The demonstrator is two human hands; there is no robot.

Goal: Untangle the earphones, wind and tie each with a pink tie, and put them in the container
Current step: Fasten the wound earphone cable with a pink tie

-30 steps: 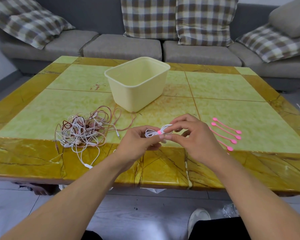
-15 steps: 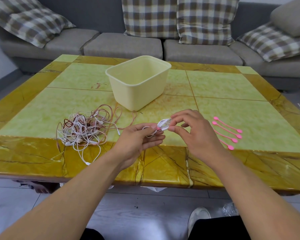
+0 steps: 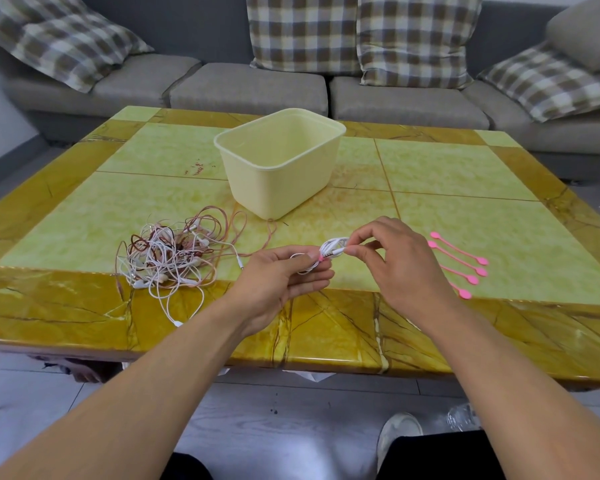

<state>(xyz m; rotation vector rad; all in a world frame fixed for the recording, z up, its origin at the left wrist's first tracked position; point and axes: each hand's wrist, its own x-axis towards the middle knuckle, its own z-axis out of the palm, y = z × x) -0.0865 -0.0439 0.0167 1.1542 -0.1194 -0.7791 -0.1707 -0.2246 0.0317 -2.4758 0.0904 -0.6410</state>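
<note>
A small wound white earphone bundle (image 3: 331, 249) with a pink tie around it hangs just above the table's near edge. My left hand (image 3: 284, 285) holds its left end between thumb and fingers, palm turned up. My right hand (image 3: 395, 261) pinches the bundle's right end with thumb and forefinger. A tangle of white and pinkish-brown earphones (image 3: 167, 258) lies on the table to the left. Several loose pink ties (image 3: 461, 263) lie in a row to the right. The pale yellow container (image 3: 277, 164) stands open behind my hands, nothing visible inside.
The green and amber marble table (image 3: 447, 174) has its front edge close to me. A grey sofa (image 3: 250, 88) with checked cushions runs along the far side. My shoe (image 3: 397, 431) shows on the floor below.
Both hands rose slightly and moved away from me with the bundle. My left hand turned more palm up and my right hand shifted its pinch to the bundle's right end.
</note>
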